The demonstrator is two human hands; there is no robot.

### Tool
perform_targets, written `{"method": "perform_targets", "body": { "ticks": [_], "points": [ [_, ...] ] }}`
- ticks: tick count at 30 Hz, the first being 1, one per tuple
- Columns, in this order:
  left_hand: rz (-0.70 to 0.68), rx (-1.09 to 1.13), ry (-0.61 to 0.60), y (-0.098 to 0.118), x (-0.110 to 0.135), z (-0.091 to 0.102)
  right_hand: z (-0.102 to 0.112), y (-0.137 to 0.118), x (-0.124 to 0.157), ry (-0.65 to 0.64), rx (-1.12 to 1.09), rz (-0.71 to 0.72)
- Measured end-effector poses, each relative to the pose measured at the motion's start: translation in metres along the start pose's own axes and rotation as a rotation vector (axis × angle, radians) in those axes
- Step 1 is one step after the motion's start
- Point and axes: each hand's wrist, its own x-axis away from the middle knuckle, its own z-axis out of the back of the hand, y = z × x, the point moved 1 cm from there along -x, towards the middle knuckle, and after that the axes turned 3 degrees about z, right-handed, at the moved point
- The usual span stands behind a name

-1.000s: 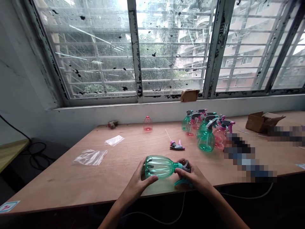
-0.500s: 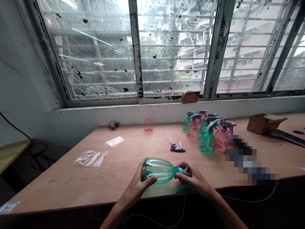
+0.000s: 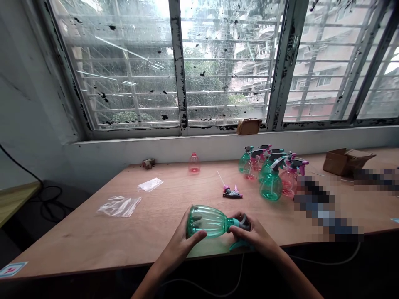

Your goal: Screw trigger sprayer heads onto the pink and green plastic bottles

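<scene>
A green see-through spray bottle (image 3: 210, 221) lies sideways in my two hands, just above the table's front edge. My left hand (image 3: 184, 236) is wrapped round its base end, thumb across the lower side. At the other end, my right hand (image 3: 249, 232) grips the dark spray head by the teal collar. The teal trigger (image 3: 240, 244) points down below my right fingers. Behind the bottle, a loose pink and black spray head (image 3: 232, 192) with a thin tube lies on the table. Farther back stands a pink bottle without a head (image 3: 194, 164).
Several green and pink spray bottles (image 3: 271, 185) stand grouped at the right. Clear plastic bags (image 3: 121, 207) lie on the wooden table (image 3: 77, 241) at the left. An open cardboard box (image 3: 343, 162) sits at the back right. Blurred patches cover part of the right side.
The green bottle has turned slightly about its length in my left hand, and its base end has shifted a little to the left. My right hand has stayed nearly in place.
</scene>
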Motion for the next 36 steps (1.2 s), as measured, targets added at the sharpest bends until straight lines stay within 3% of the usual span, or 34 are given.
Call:
{"method": "perform_targets", "body": {
  "ticks": [6,13,20,27,33,36],
  "points": [
    [-0.034,0.051,-0.078,0.0012,0.0014,0.0,0.001,0.0021,0.0,0.021,0.01,0.002],
    [0.003,-0.013,-0.003,0.0027,0.0,0.002,-0.0002,0.0032,-0.0001,0.01,-0.021,-0.018],
    [-0.099,0.03,-0.064,0.0014,0.0034,0.0027,-0.0004,0.0034,-0.0002,0.013,-0.001,-0.007],
    [0.024,0.012,0.004,0.0021,-0.0005,0.0025,-0.0007,0.0034,-0.0006,0.01,0.002,0.002],
    [-0.097,0.077,-0.02,-0.0046,-0.0009,0.0008,-0.0006,-0.0015,0.0,-0.012,0.003,0.004],
    [-0.078,0.115,-0.015,-0.0065,-0.0005,0.0,-0.0008,-0.0016,0.0001,-0.013,-0.002,0.001]
  ]
}}
